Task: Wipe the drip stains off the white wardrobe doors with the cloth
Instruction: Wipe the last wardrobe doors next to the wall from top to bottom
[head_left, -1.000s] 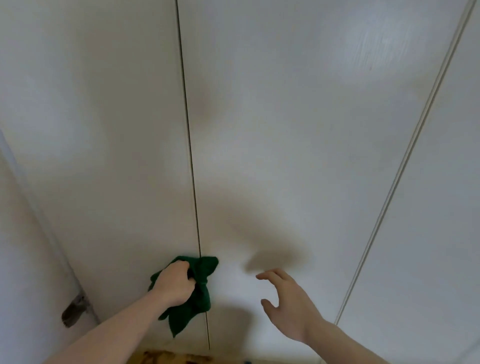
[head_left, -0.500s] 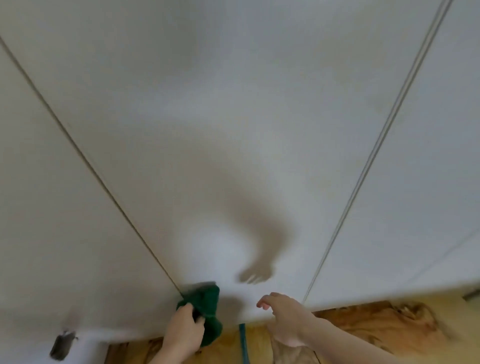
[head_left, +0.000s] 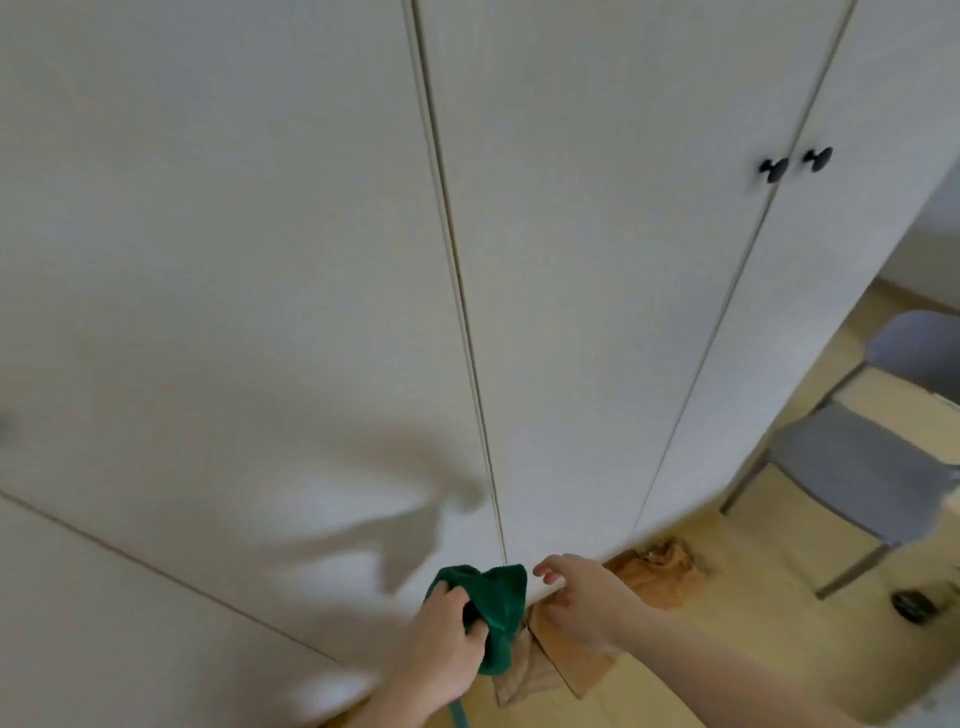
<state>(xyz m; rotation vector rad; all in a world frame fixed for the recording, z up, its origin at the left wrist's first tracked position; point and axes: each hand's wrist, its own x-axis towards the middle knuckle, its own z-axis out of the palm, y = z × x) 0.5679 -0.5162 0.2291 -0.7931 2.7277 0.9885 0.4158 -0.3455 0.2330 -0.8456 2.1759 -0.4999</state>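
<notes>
Low against the wardrobe doors (head_left: 597, 260) — left hand (head_left: 447, 644) clutching green cloth (head_left: 498, 603), right hand (head_left: 582, 603) loose-fingered.

Single head cam, wide-angle, tilted steeply down and forward. Sits close to the white wardrobe doors (head_left: 260, 260), which fill most of frame. Floor (head_left: 701, 649) shows at bottom right, both forearms enter from bottom edge. No second view.
</notes>
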